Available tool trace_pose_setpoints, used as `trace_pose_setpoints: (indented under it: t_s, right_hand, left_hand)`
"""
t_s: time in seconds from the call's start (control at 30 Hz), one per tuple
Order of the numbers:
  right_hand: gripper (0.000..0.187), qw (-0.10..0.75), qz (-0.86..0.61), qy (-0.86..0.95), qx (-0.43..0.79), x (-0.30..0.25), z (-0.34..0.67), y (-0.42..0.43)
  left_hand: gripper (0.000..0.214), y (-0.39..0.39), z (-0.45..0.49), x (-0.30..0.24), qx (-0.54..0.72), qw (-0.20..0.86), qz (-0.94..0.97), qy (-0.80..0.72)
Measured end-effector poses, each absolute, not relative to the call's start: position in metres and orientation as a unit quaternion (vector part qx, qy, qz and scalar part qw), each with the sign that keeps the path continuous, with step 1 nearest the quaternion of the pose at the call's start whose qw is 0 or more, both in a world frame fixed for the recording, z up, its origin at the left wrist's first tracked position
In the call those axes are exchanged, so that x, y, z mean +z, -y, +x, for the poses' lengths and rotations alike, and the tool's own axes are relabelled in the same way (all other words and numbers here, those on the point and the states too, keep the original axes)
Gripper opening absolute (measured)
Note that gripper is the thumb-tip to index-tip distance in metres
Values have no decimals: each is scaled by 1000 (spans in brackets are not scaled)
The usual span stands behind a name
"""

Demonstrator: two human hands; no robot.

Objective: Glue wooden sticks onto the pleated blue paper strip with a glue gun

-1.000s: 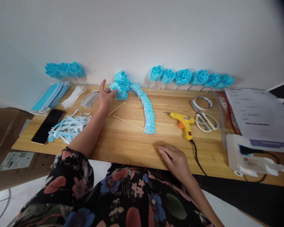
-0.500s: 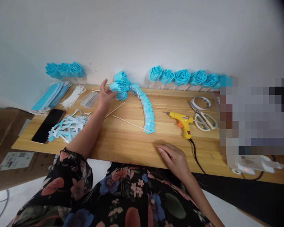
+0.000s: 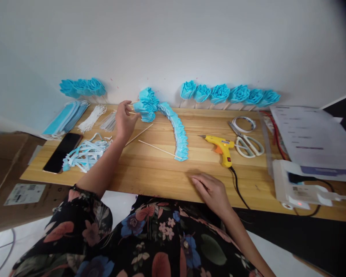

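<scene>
My left hand (image 3: pixel 126 120) reaches to the back of the wooden table. Its fingers are curled round the thin stick stems of a small bunch of blue folded flowers (image 3: pixel 147 104), which lies on its side by the wall. Just right of the bunch, a curved strip of pleated light-blue material (image 3: pixel 176 130) runs towards me. One thin wooden stick (image 3: pixel 158 149) touches the strip's near end, and another stick (image 3: pixel 140 134) lies beside my left wrist. Near the front edge my right hand (image 3: pixel 210 190) rests on the table, fingers folded in, with nothing visible in it.
A yellow glue gun (image 3: pixel 227 148), scissors (image 3: pixel 249 146) and a white tape roll (image 3: pixel 244 125) lie right, before a white power strip (image 3: pixel 291 184). Blue flowers (image 3: pixel 219 93) lean on the wall. Left are face masks (image 3: pixel 65 119), white cords (image 3: pixel 92 118), cut strips (image 3: pixel 85 154) and a phone (image 3: pixel 62 152).
My left hand has shifted slightly left, and its raised index finger has come down round the stems. My right hand stays in place. The view has turned a little.
</scene>
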State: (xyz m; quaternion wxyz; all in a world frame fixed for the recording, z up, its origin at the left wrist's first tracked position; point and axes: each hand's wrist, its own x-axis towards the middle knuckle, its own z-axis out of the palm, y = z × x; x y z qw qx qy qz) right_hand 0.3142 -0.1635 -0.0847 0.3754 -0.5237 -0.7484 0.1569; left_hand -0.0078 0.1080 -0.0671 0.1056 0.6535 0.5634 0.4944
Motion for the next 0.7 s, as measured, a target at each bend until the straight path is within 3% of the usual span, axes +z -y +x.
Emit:
trace_pose_setpoints:
  t_s: [0.4,0.7]
  right_hand:
    - [21,379,-521,750,153,-82,314,163]
    - [19,377,-518,753,152,-84,315,163]
  left_hand:
    - [44,-120,-2,-67,416,-32,721,-553]
    - [25,-124,-6,-74,416,-43,739,-528]
